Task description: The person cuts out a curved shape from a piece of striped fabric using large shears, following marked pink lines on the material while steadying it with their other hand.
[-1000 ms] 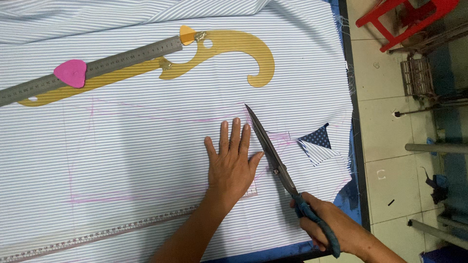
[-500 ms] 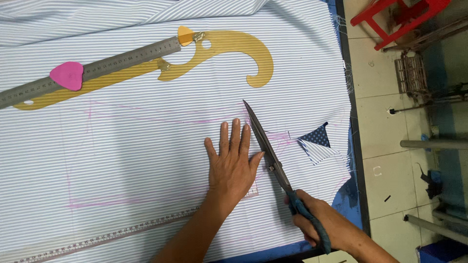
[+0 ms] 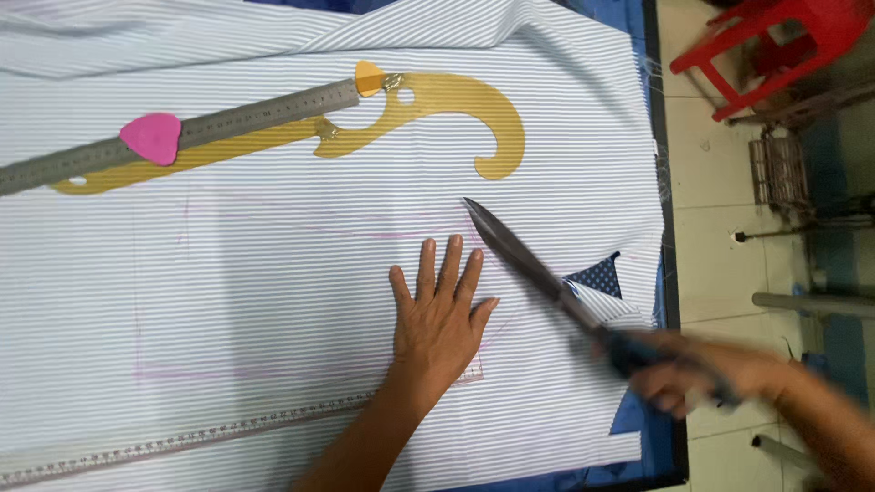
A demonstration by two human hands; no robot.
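While the left hand [image 3: 442,319] lies flat and palm-down on the striped fabric [image 3: 273,273], fingers spread and pointing away from the person, it grips nothing and simply presses the cloth down inside the pink chalk outline [image 3: 301,301]. Just right of that hand, the right hand [image 3: 693,374] comes in from the lower right corner, wrapped tight around the dark handles of the scissors [image 3: 538,269]. Blades look closed, or very nearly, tip aimed up and left, ending just above and right of the left hand's fingertips. They cross the chalk line near the fabric's cut edge, where a dark dotted scrap [image 3: 597,276] peeks out.

Hard to read: the right hand and forearm are smeared with motion blur, so the fingers in the handles cannot be made out.

Well above the left hand sit the yellow curve template [image 3: 456,100] and steel ruler [image 3: 182,132], with a pink chalk piece [image 3: 152,138] and an orange chalk piece [image 3: 368,78] on top. A clear ruler [image 3: 182,442] runs below-left of the left hand.
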